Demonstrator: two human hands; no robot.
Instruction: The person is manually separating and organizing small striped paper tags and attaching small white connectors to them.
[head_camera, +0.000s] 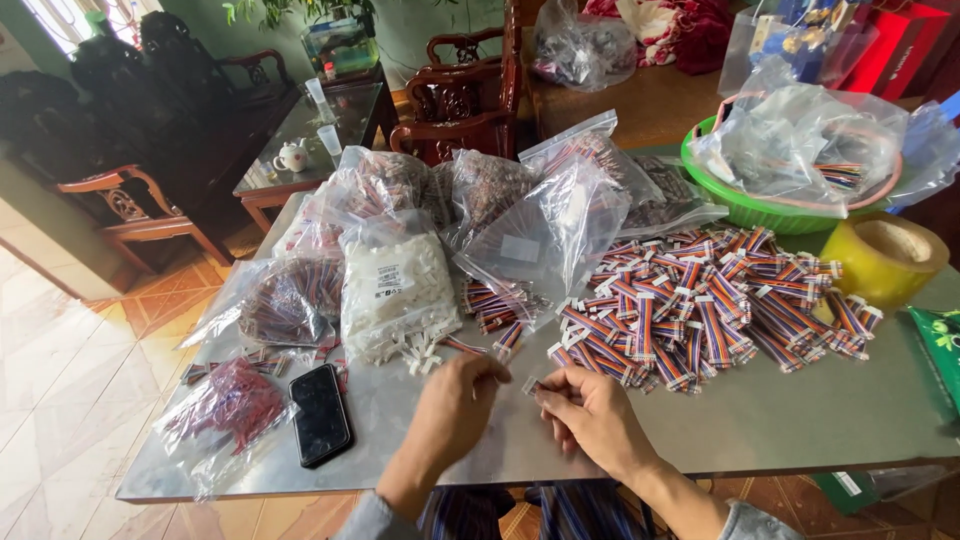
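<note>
Near the tabletop's front edge, your left hand (452, 405) and right hand (590, 415) pinch a small connector (530, 385) between closed fingertips, just above the surface. Slip, and it could skid off that edge or vanish into the cable pile (700, 300) just behind; the phone (320, 413) lies left.

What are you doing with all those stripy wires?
A person sits at a grey table. The right hand pinches a small clear piece at its fingertips, and the left hand reaches toward it. A big pile of stripy wire bundles lies just beyond the hands, with bags of white connectors and a phone to the left.
</note>
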